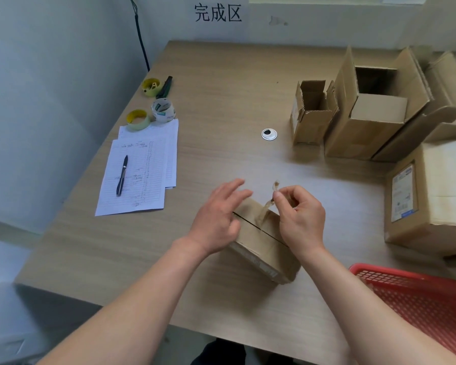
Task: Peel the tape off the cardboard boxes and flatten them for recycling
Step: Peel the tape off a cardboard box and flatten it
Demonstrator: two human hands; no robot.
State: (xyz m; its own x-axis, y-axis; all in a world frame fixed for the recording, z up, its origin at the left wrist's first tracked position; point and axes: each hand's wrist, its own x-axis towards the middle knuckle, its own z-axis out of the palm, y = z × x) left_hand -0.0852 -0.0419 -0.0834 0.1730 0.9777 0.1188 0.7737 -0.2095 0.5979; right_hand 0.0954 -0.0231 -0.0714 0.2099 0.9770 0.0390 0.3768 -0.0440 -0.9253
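So the table has a bunch of opened boxes stacked off to the right, but the one that matters is the small box sitting near the front edge, right between both hands. The left hand lies flat-ish on its top left side with fingers spread and relaxed, gripping nothing. The right hand is pinching the free end of the tape, which runs up from the box's top seam to that pinch. Looks to me like the pull should go up and away along the strip while the left holds the box down.
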